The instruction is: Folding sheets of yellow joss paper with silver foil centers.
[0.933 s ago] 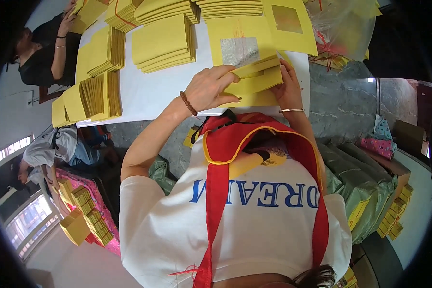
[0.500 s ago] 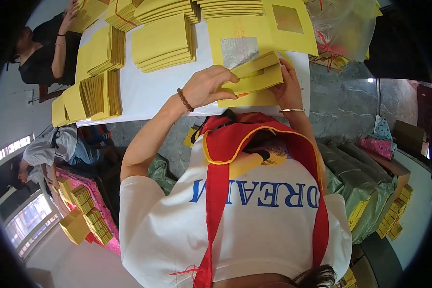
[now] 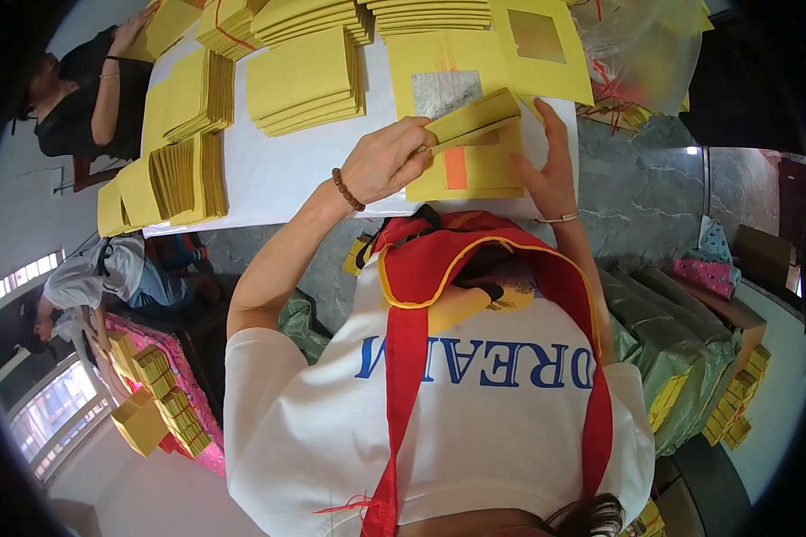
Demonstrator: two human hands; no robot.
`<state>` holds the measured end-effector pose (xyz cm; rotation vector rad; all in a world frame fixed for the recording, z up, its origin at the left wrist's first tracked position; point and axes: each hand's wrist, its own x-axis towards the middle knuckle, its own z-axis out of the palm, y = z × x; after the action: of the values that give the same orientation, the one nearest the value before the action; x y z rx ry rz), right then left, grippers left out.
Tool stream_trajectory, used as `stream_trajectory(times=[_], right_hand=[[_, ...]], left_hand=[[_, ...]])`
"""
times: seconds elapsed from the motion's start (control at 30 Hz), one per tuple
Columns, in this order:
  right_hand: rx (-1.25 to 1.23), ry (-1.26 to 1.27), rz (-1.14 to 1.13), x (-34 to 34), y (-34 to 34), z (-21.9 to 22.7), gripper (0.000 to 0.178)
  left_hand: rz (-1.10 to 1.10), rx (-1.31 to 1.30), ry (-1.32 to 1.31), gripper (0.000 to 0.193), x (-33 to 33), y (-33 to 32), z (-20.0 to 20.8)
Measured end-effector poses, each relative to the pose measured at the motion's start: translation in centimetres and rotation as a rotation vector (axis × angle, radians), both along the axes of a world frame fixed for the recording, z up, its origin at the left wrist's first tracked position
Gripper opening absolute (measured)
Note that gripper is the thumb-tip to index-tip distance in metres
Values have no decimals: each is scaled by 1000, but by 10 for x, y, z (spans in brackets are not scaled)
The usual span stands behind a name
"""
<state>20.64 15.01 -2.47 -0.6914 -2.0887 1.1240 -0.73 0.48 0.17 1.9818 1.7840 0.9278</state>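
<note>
I note a white table [image 3: 269, 174], grey marbled stone floor [image 3: 640, 201] beside it, daylight through barred windows [image 3: 49, 407] at lower left, a pale wall [image 3: 13, 206] on the left, green sacks [image 3: 681, 349] at right, cardboard boxes [image 3: 761, 255] beyond.

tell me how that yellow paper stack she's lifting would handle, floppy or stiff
Probably fairly stiff as a bundle: the yellow paper stack stays flat in the left hand without sagging. Likely light, since fingers alone lift it. Loose sheets may slide apart; the right hand steadies the sheet beneath.
</note>
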Motion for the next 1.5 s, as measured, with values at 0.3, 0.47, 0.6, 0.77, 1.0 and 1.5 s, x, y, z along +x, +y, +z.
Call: stream_trajectory(times=[0.3, 0.47, 0.6, 0.77, 1.0, 1.5], right_hand=[[-236, 160, 41, -34, 6, -40, 86], [-169, 124, 153, -32, 15, -39, 82], [-272, 181, 155, -35, 13, -39, 80], [-28, 113, 118, -31, 20, -33, 41], [-255, 164, 139, -21, 29, -22, 26], [48, -80, 342, 29, -15, -13, 25]], left_hand=[[-89, 166, 200, 45, 7, 2, -9], [116, 78, -43, 62, -8, -17, -26], [217, 97, 24, 59, -11, -11, -28], [162, 70, 37, 45, -13, -5, -33], [227, 211, 102, 30, -15, 6, -7], [15, 76, -51, 20, 6, -35, -24]])
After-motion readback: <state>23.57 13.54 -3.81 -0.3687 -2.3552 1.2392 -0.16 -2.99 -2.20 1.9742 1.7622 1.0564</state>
